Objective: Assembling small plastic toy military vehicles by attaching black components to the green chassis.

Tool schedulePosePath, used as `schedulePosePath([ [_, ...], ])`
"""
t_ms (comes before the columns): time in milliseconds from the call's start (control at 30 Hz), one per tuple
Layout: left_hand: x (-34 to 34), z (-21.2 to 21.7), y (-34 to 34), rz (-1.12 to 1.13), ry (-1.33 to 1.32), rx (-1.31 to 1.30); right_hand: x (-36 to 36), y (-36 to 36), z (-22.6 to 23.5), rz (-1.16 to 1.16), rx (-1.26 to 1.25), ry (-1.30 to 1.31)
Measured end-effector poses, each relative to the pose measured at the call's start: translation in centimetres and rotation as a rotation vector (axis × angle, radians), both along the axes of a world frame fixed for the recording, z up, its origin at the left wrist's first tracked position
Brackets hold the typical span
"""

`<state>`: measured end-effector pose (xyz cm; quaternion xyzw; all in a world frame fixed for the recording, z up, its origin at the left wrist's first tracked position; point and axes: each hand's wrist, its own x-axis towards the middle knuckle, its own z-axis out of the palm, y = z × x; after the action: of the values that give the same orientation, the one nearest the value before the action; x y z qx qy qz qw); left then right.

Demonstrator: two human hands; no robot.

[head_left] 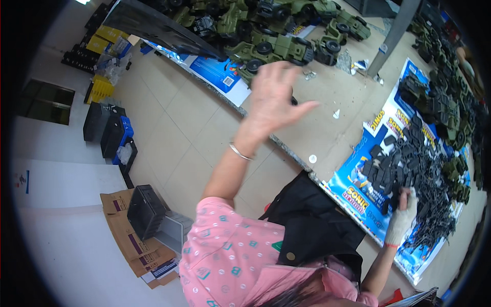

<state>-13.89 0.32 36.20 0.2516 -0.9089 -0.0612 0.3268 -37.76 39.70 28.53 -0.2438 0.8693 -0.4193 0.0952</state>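
Observation:
My left hand [276, 97], bare with a bracelet at the wrist, reaches out with fingers spread and thumb apart. It hovers over the table edge beside green toy military trucks [286, 48]; a small part of one toy shows behind the hand, and I cannot tell whether they touch. My right hand [402, 220], in a pale glove with bare fingertips, is at the near side of a heap of small black plastic parts [388, 171]. Its fingers are bent together at a black piece, but what they hold is partly hidden. Thin black parts [434, 215] are heaped to its right.
Blue printed card sheets [340, 176] lie under the parts. More green toy vehicles [445, 102] are piled far right. A metal post [394, 38] rises from the table [317, 123]. Grey bins [146, 210] and flattened cardboard [120, 220] sit on the floor at left.

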Motion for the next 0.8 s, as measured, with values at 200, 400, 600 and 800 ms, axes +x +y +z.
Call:
schedulePosePath([
  [200, 4.9, -7.7, -2.8, 0.160, -0.214, 0.012, 3.1, -7.3, 2.8, 0.176, -0.084, 0.185],
  [400, 1.8, 2.5, 4.4, 0.016, -0.365, -0.039, 0.8, -3.8, 2.1, 0.086, 0.025, 0.367],
  [600, -7.5, 0.6, 8.6, -0.159, -0.728, 0.087, -2.0, -8.7, 2.9, 0.291, 0.332, 0.610],
  [800, -11.4, 1.7, 8.8, -0.192, -0.508, 0.058, -4.9, -15.5, 4.6, 0.605, 0.775, 0.709],
])
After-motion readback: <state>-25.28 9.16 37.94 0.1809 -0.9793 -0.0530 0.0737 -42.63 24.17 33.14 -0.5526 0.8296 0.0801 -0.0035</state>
